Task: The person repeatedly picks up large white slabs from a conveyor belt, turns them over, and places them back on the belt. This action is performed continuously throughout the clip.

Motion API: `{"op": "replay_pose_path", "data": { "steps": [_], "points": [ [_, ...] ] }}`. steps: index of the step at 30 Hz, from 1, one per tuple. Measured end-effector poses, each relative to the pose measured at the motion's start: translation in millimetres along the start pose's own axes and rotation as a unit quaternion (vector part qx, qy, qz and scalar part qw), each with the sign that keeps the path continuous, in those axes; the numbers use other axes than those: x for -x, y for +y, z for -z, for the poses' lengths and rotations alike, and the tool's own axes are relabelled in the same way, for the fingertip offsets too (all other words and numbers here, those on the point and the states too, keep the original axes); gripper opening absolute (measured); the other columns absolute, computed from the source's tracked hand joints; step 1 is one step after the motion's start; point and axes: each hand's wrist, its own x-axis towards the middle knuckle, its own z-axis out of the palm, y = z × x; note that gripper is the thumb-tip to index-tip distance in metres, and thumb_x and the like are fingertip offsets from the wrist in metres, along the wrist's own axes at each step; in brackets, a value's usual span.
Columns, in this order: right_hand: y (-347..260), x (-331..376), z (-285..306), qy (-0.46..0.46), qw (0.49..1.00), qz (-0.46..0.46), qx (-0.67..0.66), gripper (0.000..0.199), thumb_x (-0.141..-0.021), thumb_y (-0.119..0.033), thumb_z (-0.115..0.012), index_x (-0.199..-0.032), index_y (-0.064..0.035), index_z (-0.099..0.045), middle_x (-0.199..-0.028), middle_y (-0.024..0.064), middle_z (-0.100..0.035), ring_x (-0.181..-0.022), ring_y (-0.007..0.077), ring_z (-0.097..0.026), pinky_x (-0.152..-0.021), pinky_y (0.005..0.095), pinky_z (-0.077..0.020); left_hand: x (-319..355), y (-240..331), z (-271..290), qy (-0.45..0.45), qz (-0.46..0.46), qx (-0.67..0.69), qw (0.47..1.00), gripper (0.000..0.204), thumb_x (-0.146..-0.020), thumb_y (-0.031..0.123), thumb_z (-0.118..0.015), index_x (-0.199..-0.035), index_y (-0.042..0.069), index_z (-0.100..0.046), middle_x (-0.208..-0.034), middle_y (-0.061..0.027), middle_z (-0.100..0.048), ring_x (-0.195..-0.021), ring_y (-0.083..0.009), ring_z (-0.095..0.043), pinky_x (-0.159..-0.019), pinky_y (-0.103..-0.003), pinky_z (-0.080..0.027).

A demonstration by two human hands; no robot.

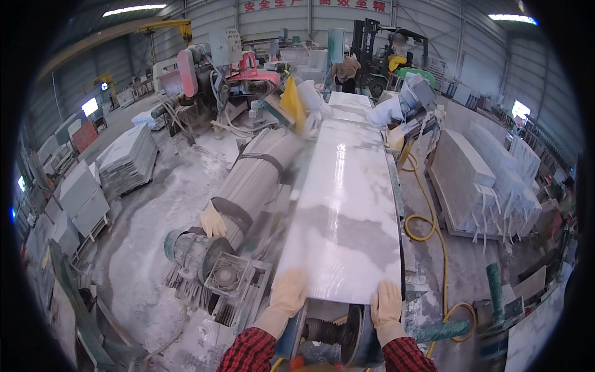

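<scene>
A long, polished white stone slab (pixel 338 204) with grey veining runs away from me over a roller frame. My left hand (pixel 290 290), in a cream glove, lies on the slab's near left corner; it is slightly blurred, with its fingers laid forward on the stone. At the near right corner, my right hand (pixel 386 302) in a matching glove has its fingers stretched flat along the slab's edge. Below the slab's near end, a dark threaded roller (pixel 325 330) shows between my wrists.
To the left sit a dusty motor (pixel 189 251) and a strapped grey cylinder (pixel 257 173) with a loose glove (pixel 212 221) on it. A yellow hose (pixel 445 273) curls at the right. Stone blocks (pixel 462 161) stand beyond. A forklift (pixel 396 53) and a person (pixel 346 68) are at the far end.
</scene>
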Motion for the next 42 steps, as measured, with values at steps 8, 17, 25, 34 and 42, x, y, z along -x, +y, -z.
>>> {"op": "replay_pose_path", "data": {
  "steps": [8, 17, 25, 34, 42],
  "points": [
    [1.7, 9.4, 2.4, -0.026, 0.999, -0.009, 0.023, 0.051, -0.102, -0.027, -0.061, -0.138, 0.0082, -0.063, -0.141, 0.0332, -0.063, -0.133, 0.0536, -0.056, -0.121, 0.0609, -0.0397, 3.3, 14.8, 5.2, 0.020, 0.000, 0.010, 1.000, 0.041, -0.094, 0.023, -0.072, -0.131, 0.007, -0.065, -0.132, -0.0194, -0.064, -0.123, -0.0439, -0.058, -0.109, -0.054, -0.045],
    [0.2, 13.5, -3.0, 0.001, 1.000, -0.003, 0.012, 0.051, -0.100, -0.026, -0.063, -0.137, 0.0088, -0.064, -0.139, 0.0336, -0.065, -0.132, 0.0544, -0.057, -0.121, 0.0614, -0.0401, 11.8, 12.3, 4.6, -0.006, 0.011, -0.016, 1.000, 0.044, -0.094, 0.024, -0.072, -0.134, 0.009, -0.064, -0.137, -0.0186, -0.063, -0.131, -0.0425, -0.057, -0.114, -0.052, -0.044],
    [6.3, -6.9, 9.9, -0.011, 0.999, -0.018, -0.029, 0.025, -0.094, -0.022, -0.066, -0.106, -0.0004, -0.068, -0.107, 0.0252, -0.070, -0.103, 0.0469, -0.066, -0.094, 0.0568, -0.0519, 15.1, 14.4, 5.5, -0.009, 0.025, 0.003, 1.000, 0.044, -0.094, 0.024, -0.072, -0.134, 0.009, -0.064, -0.136, -0.0178, -0.063, -0.132, -0.0405, -0.057, -0.115, -0.052, -0.043],
    [7.1, -11.3, 2.6, 0.024, 1.000, -0.012, 0.004, 0.037, -0.093, -0.021, -0.065, -0.119, 0.0048, -0.065, -0.120, 0.0293, -0.065, -0.115, 0.0511, -0.060, -0.104, 0.0592, -0.0462, 15.8, 23.4, 16.7, -0.022, 0.031, 0.034, 0.999, 0.043, -0.093, 0.022, -0.074, -0.132, 0.009, -0.064, -0.132, -0.0172, -0.065, -0.129, -0.0401, -0.059, -0.113, -0.052, -0.044],
    [3.7, -4.3, 2.1, 0.037, 0.999, -0.002, 0.015, 0.036, -0.093, -0.021, -0.065, -0.119, 0.0049, -0.064, -0.121, 0.0294, -0.065, -0.116, 0.0510, -0.059, -0.105, 0.0587, -0.0467, 18.2, 27.2, 22.3, 0.030, 0.019, 0.026, 0.999, 0.033, -0.092, 0.020, -0.072, -0.124, 0.012, -0.065, -0.127, -0.0153, -0.066, -0.124, -0.0401, -0.060, -0.107, -0.052, -0.046]
  ]
}}
